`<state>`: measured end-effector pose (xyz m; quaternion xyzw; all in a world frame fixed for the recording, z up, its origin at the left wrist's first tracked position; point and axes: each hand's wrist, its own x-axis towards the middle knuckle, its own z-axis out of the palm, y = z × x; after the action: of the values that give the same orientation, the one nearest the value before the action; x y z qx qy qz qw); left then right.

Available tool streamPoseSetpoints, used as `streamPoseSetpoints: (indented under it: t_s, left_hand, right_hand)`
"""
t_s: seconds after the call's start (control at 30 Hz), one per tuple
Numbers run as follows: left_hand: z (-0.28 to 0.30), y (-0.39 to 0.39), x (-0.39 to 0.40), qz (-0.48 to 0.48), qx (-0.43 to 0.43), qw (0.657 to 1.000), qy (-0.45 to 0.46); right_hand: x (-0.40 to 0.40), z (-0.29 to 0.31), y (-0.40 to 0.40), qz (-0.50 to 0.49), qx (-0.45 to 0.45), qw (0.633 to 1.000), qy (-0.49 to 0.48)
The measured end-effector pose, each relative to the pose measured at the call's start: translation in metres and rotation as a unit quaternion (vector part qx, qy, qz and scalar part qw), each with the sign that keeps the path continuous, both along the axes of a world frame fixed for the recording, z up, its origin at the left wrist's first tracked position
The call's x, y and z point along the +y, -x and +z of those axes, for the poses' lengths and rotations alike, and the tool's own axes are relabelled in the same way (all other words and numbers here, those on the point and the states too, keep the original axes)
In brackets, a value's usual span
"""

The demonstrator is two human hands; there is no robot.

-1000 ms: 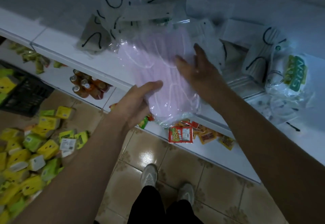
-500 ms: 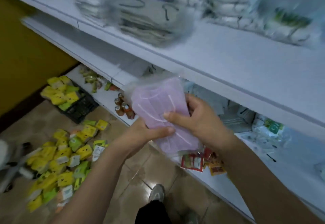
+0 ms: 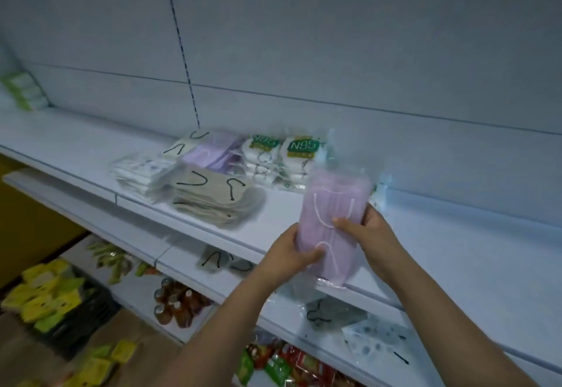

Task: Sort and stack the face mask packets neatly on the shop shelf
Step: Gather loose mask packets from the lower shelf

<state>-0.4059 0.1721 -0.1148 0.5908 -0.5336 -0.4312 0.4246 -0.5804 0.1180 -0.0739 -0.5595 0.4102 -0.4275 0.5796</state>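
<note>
White shelf [image 3: 425, 234] carries stacked mask packets [image 3: 213, 201]; your left hand [image 3: 286, 252] and right hand [image 3: 371, 231] both grip a clear packet of purple masks [image 3: 331, 219].

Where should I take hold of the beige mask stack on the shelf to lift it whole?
Grip the beige mask stack by its two short ends, one hand each side, coming from the shelf's open front. It lies flat in loose, fanned layers, so a pinch from above would likely lift only the top ones. Left hand and right hand now hold the purple packet.
</note>
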Motion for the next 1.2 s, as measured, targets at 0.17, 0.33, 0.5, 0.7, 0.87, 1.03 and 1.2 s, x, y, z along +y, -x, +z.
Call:
streamPoseSetpoints:
  t_s: [0.17, 0.33, 0.5, 0.7, 0.87, 1.03, 1.2]
  left_hand:
    - [0.013, -0.014, -0.003, 0.004, -0.01, 1.0, -0.005]
    - [0.044, -0.061, 0.004, 0.041, 0.031, 0.999, 0.019]
    - [0.067, -0.163, -0.017, 0.094, 0.042, 0.994, 0.028]
    - [0.075, -0.297, -0.082, 0.124, -0.014, 0.991, 0.046]
    - [0.065, -0.37, -0.16, 0.081, -0.079, 0.993, 0.041]
    - [0.052, -0.391, -0.226, 0.021, -0.223, 0.974, -0.032]
    - [0.04, -0.388, -0.247, 0.01, -0.43, 0.901, -0.054]
  right_hand:
    - [-0.023, 0.013, -0.018, -0.036, -0.018, 0.999, -0.011]
    - [-0.034, 0.044, -0.091, -0.054, -0.146, 0.987, -0.047]
    - [-0.066, 0.051, -0.194, 0.012, -0.156, 0.986, -0.053]
    - [-0.136, 0.031, -0.325, -0.004, -0.065, 0.996, -0.068]
    - [-0.193, 0.036, -0.393, -0.076, 0.045, 0.992, -0.088]
    - [-0.229, 0.053, -0.406, -0.135, 0.282, 0.949, -0.037]
    - [-0.242, 0.069, -0.399, -0.159, 0.333, 0.929, 0.021]
